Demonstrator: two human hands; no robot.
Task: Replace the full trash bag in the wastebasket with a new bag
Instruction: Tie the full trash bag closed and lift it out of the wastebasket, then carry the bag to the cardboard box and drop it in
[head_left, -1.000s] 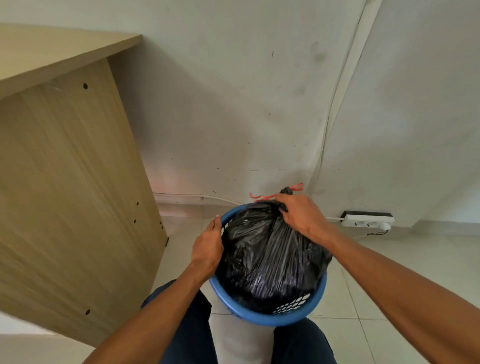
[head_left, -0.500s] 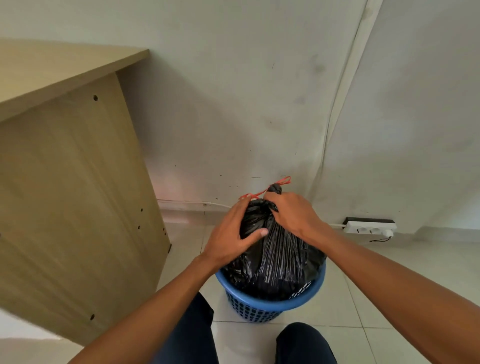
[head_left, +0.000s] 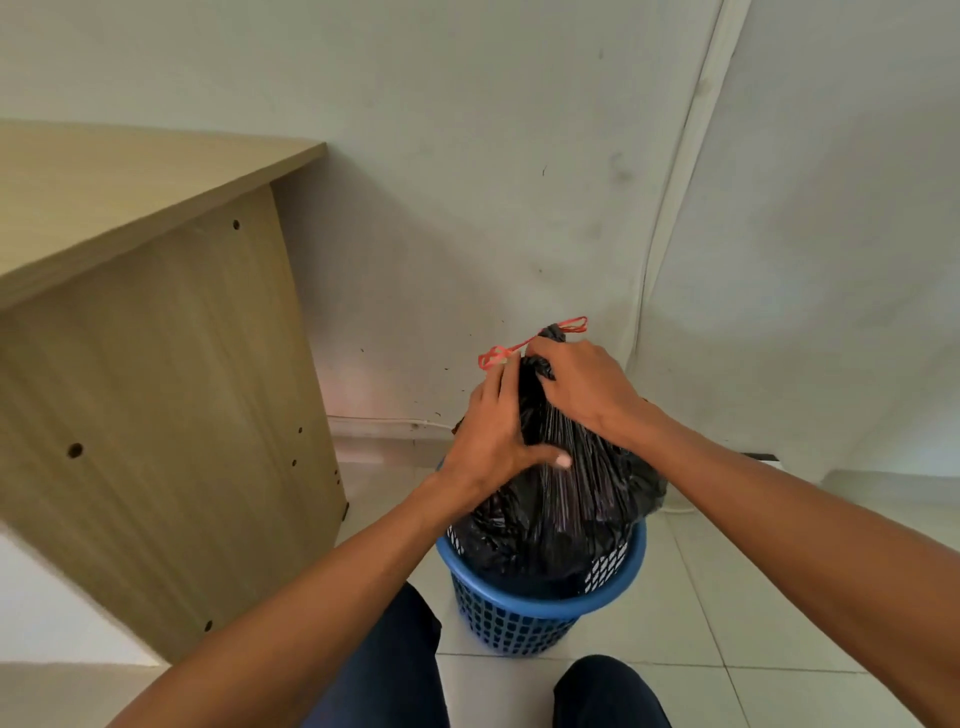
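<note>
Since a second ago the bag (head_left: 566, 499) has risen further out of the basket (head_left: 613, 592), and the left hand (head_left: 493, 441) has moved from the basket's rim to the bag's side. The desk (head_left: 156, 389) stands along the floor's left edge. The basket sits on the floor near its back edge, by the wall. The bag's bottom is in the basket and its upper part is clear of the rim. The right hand (head_left: 582, 384) clenches the gathered neck, probably to bear the weight. The left hand's straight fingers and spread thumb press the bag, probably to steady it. The red tie (head_left: 498, 356) sticks out above both hands.
</note>
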